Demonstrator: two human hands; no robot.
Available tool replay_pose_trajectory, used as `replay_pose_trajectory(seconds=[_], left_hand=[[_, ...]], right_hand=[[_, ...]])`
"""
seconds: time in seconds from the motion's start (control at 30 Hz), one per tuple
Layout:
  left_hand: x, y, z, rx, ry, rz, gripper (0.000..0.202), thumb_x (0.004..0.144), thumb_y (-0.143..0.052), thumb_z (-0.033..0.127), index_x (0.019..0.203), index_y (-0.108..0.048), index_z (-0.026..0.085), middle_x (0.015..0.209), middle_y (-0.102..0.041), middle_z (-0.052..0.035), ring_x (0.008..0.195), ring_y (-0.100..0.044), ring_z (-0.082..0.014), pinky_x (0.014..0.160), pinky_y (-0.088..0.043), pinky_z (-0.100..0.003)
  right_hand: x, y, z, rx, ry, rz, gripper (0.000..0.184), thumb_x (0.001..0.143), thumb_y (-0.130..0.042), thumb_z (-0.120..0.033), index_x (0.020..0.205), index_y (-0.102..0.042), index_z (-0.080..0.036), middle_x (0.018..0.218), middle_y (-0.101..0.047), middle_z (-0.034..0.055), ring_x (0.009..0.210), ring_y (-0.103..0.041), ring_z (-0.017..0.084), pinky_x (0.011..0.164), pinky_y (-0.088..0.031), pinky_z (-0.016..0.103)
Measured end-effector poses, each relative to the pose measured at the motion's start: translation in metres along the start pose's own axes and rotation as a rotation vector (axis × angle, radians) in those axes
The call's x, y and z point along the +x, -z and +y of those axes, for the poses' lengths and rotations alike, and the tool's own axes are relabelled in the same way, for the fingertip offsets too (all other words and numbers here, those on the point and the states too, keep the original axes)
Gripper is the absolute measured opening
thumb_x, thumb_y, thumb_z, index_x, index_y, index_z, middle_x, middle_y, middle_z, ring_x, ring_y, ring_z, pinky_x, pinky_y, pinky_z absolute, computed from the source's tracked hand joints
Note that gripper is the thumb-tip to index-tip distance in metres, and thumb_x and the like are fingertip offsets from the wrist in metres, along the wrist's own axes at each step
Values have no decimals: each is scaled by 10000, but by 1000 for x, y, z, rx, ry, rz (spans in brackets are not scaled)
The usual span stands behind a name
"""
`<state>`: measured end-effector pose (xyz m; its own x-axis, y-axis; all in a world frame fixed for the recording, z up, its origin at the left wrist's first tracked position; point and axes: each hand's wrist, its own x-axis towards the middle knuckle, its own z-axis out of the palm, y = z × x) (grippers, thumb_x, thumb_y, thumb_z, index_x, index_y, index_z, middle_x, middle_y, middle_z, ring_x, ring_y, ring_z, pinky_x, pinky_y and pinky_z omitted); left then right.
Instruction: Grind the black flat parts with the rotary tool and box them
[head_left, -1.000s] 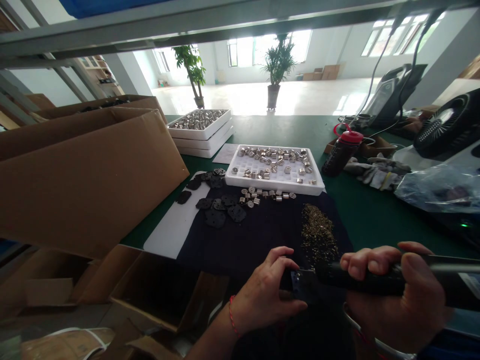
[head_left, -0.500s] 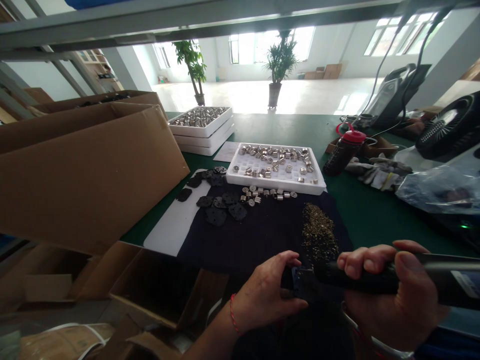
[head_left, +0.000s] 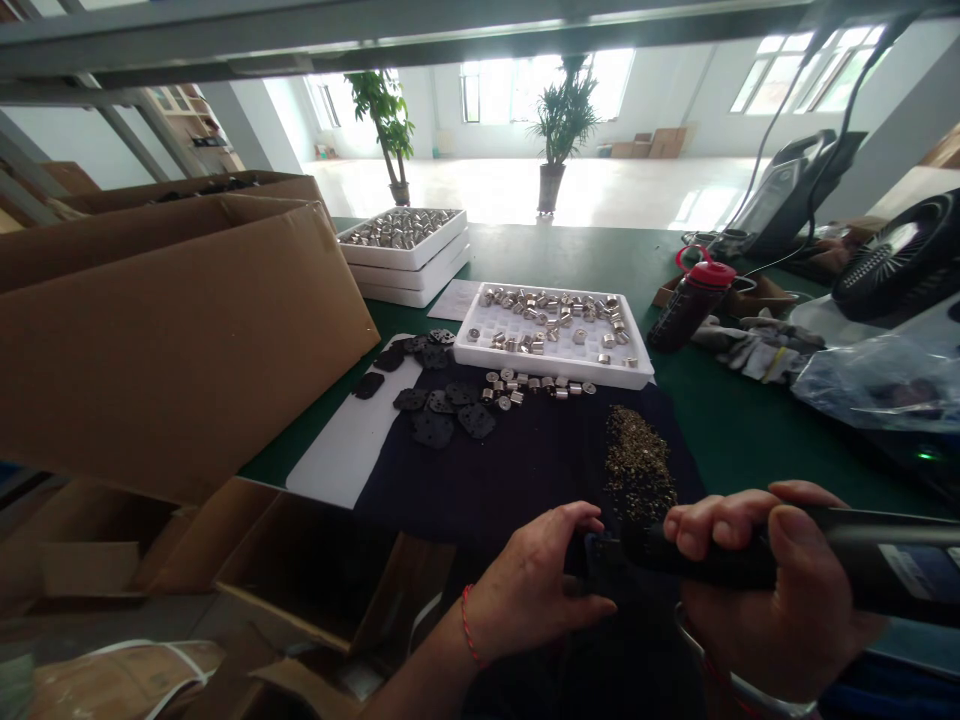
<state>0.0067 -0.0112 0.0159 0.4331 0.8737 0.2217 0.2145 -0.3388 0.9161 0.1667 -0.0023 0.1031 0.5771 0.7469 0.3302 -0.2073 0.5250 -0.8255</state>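
Note:
My left hand (head_left: 521, 575), with a red cord at the wrist, is closed around the edges of a small dark plate (head_left: 598, 560) near the cloth's front edge. In my right hand (head_left: 787, 600) is a black electric screwdriver (head_left: 877, 545), pointing left. Its front end meets or overlaps the plate; the exact contact is lost in shadow. Just beyond lies a heap of tiny brass-coloured screws (head_left: 637, 460) on the dark cloth (head_left: 517, 480). Black plates with holes (head_left: 433, 430) lie scattered to the left. Several small silver cylinders (head_left: 517, 390) stand and lie between them and the white tray (head_left: 555, 370).
Stacked white trays (head_left: 409, 275) of silver cylinders stand behind. A large cardboard box (head_left: 172, 350) flanks the left side. On the right are a red-lidded bottle (head_left: 690, 300), gloves (head_left: 757, 345), a plastic bag (head_left: 885, 380) and a fan (head_left: 900, 255). A metal beam (head_left: 450, 50) crosses overhead.
My right hand and the screwdriver have shifted slightly left, closer to the plate. My left hand keeps its grip in nearly the same place. The camera view has moved a little.

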Motion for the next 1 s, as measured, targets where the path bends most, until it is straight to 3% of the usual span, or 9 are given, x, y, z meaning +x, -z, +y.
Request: replay_pose_trajectory(seconds=[0.23, 0.43, 0.7, 1.0], left_hand=[[2, 2, 2, 24, -26, -27, 727, 697, -1000, 89, 1311, -631, 213, 1347, -697, -88, 1241, -698, -289, 1105, -582, -393], [3, 0, 0, 9, -39, -19, 640, 661, -1031, 99, 1186, -670, 155, 1344, -687, -136, 1226, -698, -302, 1095, -585, -402], [3, 2, 3, 32, -14, -27, 691, 663, -1027, 91, 1233, -645, 170, 1325, -687, -112, 1221, -689, -296, 1097, -580, -402], [2, 2, 5, 41, -3, -30, 753, 707, -1000, 101, 1339, -603, 194, 1323, -704, -83, 1216, -697, -294, 1116, -573, -408]], right_hand=[[0, 2, 0, 10, -26, 12, 179, 841, -760, -286, 989, -669, -242, 590, -545, -77, 435, -497, 157, 466, -506, 314], [-4, 11, 0, 60, -4, -87, 164, 859, -766, -277, 995, -674, -260, 594, -560, -77, 437, -494, 154, 464, -510, 312], [-4, 15, -9, 63, 40, -48, 172, 799, -758, -266, 938, -657, -262, 585, -561, -68, 418, -480, 165, 454, -502, 344], [-1, 8, -2, 54, 47, -112, 154, 861, -718, -228, 1007, -683, -260, 610, -574, -72, 438, -509, 159, 476, -511, 319]])
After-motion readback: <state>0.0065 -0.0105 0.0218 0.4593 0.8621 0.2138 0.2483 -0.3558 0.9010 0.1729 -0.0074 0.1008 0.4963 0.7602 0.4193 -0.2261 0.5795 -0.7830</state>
